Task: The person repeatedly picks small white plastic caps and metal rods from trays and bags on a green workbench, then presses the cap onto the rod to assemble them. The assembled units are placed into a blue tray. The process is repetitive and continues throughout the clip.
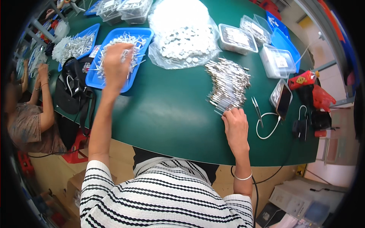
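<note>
My left hand is over a blue tray that holds a heap of thin white plastic sticks. Motion smears its fingers, so their grip does not show. On the right, my right hand rests at the near end of a pile of small metallic rods. Its fingers are bent and pressed together at the pile's edge. A thin pale end pokes out beside the thumb, but what the fingers hold is mostly hidden.
Beyond the pile sits a clear bag of white caps. Clear plastic boxes stand at the far right. Tweezers, a phone with its white cable and a red bottle lie right. A black bag and a co-worker are left.
</note>
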Available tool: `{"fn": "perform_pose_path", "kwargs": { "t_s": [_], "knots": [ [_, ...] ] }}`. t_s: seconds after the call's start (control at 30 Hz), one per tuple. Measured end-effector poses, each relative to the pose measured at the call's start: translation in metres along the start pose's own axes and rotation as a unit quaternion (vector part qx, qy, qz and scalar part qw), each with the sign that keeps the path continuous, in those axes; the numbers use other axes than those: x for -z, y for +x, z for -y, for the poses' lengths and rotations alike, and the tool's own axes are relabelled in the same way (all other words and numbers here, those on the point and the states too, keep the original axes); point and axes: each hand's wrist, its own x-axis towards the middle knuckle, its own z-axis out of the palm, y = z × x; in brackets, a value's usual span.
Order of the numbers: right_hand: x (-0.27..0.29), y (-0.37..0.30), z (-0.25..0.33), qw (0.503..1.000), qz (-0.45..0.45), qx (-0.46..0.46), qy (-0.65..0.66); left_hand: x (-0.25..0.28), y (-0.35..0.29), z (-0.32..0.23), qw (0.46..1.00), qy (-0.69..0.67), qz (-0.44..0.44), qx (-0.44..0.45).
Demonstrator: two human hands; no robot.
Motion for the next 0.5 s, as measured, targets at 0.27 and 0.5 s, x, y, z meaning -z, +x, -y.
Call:
{"fn": "perform_pose_path", "kwargs": {
  "t_s": [0.27,0.5],
  "knots": [
    [0.024,0.009,0.009,0.994,0.010,-0.032,0.105,-0.107,-0.012,-0.056,0.978,-0.090,0.155,-0.102],
    [0.026,0.036,0.025,0.814,-0.027,-0.142,0.562,-0.138,-0.012,-0.063,0.972,-0.059,0.195,-0.118]
  ]
}}
